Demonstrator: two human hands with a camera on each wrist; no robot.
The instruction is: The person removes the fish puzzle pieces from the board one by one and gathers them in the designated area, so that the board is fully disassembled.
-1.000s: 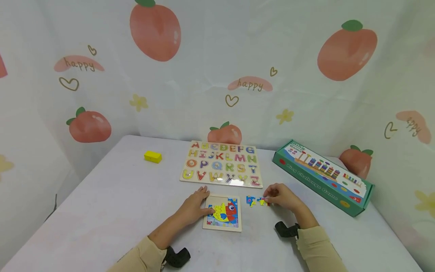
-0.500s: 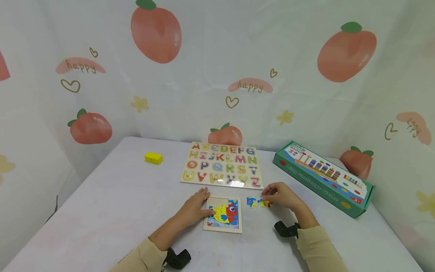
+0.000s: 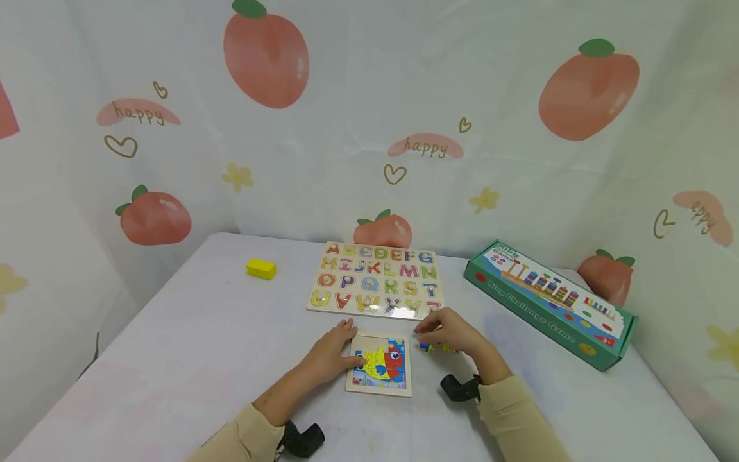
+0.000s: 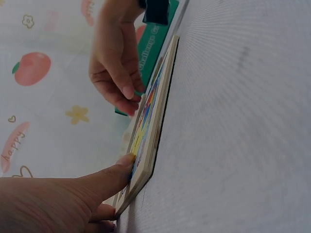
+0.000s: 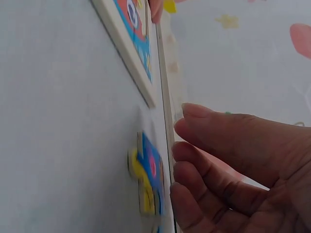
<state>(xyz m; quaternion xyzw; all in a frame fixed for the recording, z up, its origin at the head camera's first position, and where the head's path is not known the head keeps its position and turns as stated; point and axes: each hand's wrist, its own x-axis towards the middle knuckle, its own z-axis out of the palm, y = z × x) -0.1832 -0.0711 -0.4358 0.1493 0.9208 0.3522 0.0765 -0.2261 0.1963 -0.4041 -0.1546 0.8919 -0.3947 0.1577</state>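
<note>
A small wooden jigsaw board with a bright yellow, red and blue picture lies in front of me. My left hand rests at its left side, the thumb on the picture and the straight fingers along the outer edge. Just right of the board lie loose jigsaw pieces, blue with a pink spot and yellow. Above them hovers my right hand, its thumb and fingers loosely bent and apart from the pieces in the right wrist view. Nothing shows between its fingertips. In the head view it partly hides the pieces.
A wooden alphabet board lies behind the jigsaw. At the right stands a green game box. A yellow block sits at the back left. Printed cloth hangs behind the white table.
My right hand has moved left, from the right-hand loose piece to over the left-hand one near the board. The left hand stays on the jigsaw board.
</note>
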